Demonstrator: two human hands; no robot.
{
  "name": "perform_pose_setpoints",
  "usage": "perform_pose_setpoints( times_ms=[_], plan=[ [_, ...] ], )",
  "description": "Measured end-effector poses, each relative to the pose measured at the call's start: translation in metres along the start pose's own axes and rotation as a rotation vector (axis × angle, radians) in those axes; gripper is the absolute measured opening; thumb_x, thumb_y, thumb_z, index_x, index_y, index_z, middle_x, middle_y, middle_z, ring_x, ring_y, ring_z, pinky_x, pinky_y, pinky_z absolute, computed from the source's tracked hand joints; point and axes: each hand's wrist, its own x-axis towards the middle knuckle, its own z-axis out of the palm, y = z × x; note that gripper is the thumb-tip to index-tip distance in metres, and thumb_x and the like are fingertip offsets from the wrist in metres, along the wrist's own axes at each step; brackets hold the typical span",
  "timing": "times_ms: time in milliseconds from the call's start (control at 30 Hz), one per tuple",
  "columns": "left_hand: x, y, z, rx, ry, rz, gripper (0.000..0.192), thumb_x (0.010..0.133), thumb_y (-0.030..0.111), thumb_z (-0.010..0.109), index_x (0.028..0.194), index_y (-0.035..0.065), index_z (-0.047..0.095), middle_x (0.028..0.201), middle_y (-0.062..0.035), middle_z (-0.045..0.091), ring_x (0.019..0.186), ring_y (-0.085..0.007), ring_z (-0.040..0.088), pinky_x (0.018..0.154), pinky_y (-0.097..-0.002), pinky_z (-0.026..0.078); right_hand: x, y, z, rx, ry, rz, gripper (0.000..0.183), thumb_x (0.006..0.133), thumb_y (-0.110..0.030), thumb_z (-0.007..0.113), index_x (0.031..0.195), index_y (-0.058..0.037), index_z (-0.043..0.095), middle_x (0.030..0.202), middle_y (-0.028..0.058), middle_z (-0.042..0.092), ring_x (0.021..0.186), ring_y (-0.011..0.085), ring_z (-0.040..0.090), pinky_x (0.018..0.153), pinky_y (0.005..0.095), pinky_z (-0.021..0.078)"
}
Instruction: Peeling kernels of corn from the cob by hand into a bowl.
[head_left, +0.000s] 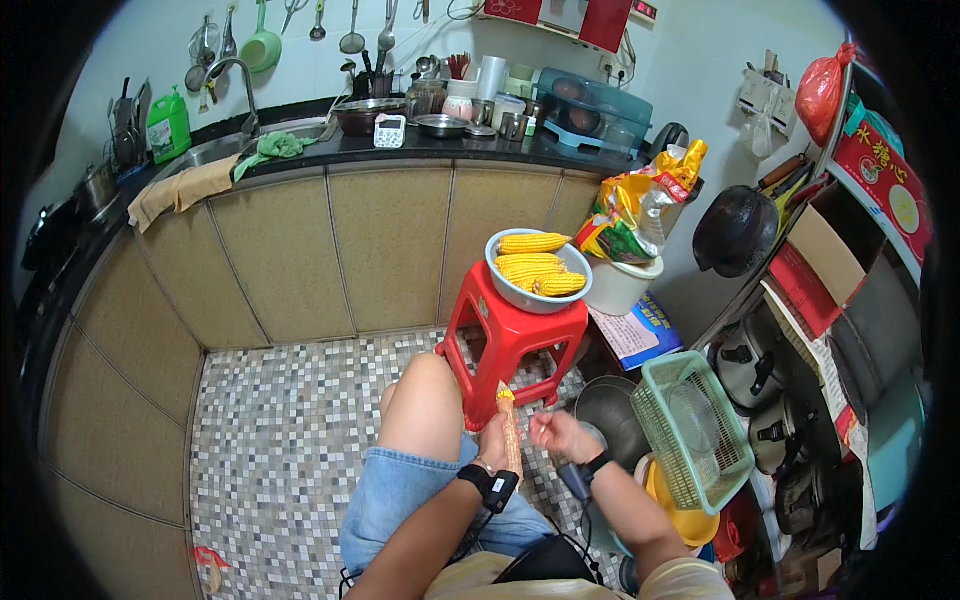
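My left hand (493, 442) is closed around a corn cob (511, 431), held upright over my lap. Most of the cob is bare of kernels; some yellow ones remain near its top end. Just to the right of the cob is my right hand (559, 433), apart from it, its fingers curled with the thumb near them; whether it holds loose kernels cannot be told. Beyond my hands, a light blue-grey basin (534, 302) with several yellow corn cobs (529, 264) rests on a red plastic stool (480, 322).
A green plastic basket (694, 435), a dark round pan (611, 412) and a yellow basin (686, 517) lie to my right. Behind the stool stands a white bucket (619, 289) under a colourful bag (637, 210). Shelves with pots (754, 364) line the right side; cabinets (390, 247) stand ahead.
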Motion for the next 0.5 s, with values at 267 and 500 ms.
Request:
perform_pose_setpoints(
  times_ms=[267,500],
  plan=[
    [0.005,-0.007,0.003,0.032,-0.069,-0.041,0.033,0.088,0.033,0.040,0.106,0.0070,0.048,0.086,-0.0050,0.056,0.068,-0.0169,0.054,0.062,-0.0297,0.046,-0.008,-0.212,0.137,0.115,-0.450,-0.395,0.042,0.092,-0.014,0.027,0.121,0.0160,0.023,0.125,0.0298,0.034,0.116,0.0409,0.038,0.095,0.0475,0.0385],
    [-0.003,0.006,0.003,0.025,-0.239,-0.022,0.035,0.090,0.033,0.038,0.110,0.0063,0.049,0.094,-0.0054,0.058,0.075,-0.0160,0.055,0.069,-0.0286,0.047,0.003,-0.083,0.108,-0.704,0.081,-0.338,0.020,0.084,-0.031,0.047,0.088,-0.0132,0.055,0.087,0.0025,0.059,0.076,0.0186,0.058,0.064,0.0399,0.0471]
  ],
)
